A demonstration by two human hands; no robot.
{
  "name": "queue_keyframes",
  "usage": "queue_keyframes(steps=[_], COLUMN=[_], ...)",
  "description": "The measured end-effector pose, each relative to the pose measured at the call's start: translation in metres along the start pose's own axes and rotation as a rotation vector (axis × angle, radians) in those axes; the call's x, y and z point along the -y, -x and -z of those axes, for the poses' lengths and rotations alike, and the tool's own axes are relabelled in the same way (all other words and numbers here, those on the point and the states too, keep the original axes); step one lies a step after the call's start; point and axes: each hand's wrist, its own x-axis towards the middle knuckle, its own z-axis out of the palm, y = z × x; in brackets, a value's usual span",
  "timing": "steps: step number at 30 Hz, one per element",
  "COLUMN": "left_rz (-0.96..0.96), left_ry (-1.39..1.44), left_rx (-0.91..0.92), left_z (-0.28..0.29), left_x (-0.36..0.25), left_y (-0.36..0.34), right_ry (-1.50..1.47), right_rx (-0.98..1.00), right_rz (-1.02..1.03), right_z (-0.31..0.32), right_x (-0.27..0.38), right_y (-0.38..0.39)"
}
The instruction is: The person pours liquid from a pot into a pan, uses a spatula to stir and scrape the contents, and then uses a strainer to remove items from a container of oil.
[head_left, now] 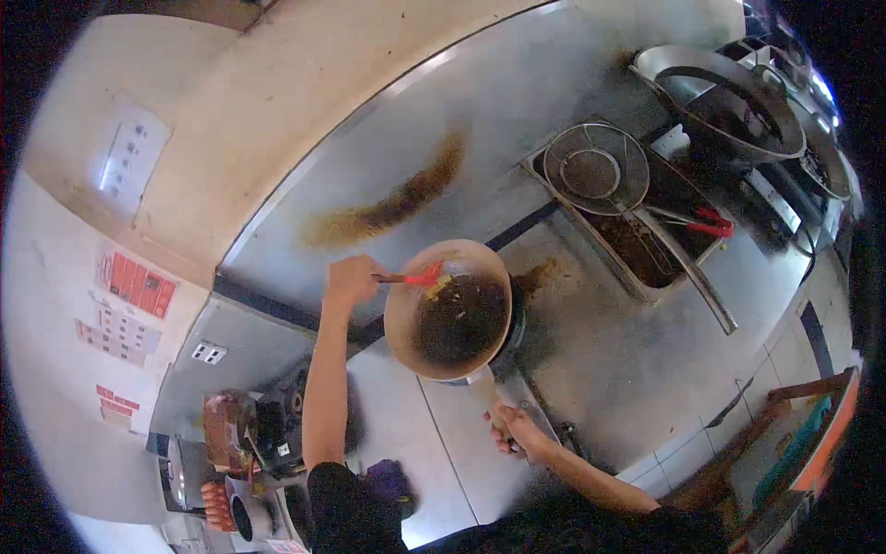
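A round wok [403, 323] with a pale inner wall and a dark bottom is held over the stove, tilted. My right hand [519, 432] is closed around its light-coloured handle [484, 388]. At the wok's far left rim, my left hand [352, 280] grips a red-headed spatula [423, 275] by its dark handle. The red head reaches inside the wok and touches or nearly touches small yellowish food pieces [437, 288]. A few more bits lie on the dark bottom.
To the right, a wire strainer [609, 171] with a long handle rests across a metal tray [632, 258], beside red-tipped tongs [709, 222]. Large woks [720, 102] stand at far right. A metal backsplash [388, 157] rises behind. Containers [249, 517] sit at lower left.
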Motion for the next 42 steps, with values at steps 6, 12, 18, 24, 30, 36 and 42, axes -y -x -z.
queue_keyframes(steps=[6,12,18,24,30,36,42], left_rz=[-0.062,0.173,-0.001,0.008,-0.023,0.007,0.024], left_ry=[-0.032,0.126,-0.09,-0.101,-0.135,-0.025,0.014], left_rx=[-0.033,0.129,-0.014,-0.06,-0.162,-0.077,-0.068], left_z=[0.02,0.058,0.02,0.02,0.004,0.046,0.032], left_x=[-0.02,-0.016,-0.013,-0.023,-0.002,-0.026,-0.01], left_y=[0.002,0.019,0.015,0.014,0.014,0.012,0.013], right_ry=[0.029,-0.008,0.046,0.017,0.005,0.013,0.013], right_rx=[-0.074,-0.046,-0.074,-0.013,0.019,-0.012,0.013], right_rz=[-0.044,-0.018,-0.062,-0.014,-0.008,0.006,-0.002], right_z=[-0.002,0.006,0.0,0.002,-0.005,0.004,0.002], right_x=[0.005,0.0,0.008,0.003,-0.001,-0.003,-0.002], right_y=[0.003,-0.005,0.002,-0.001,0.001,-0.004,0.0])
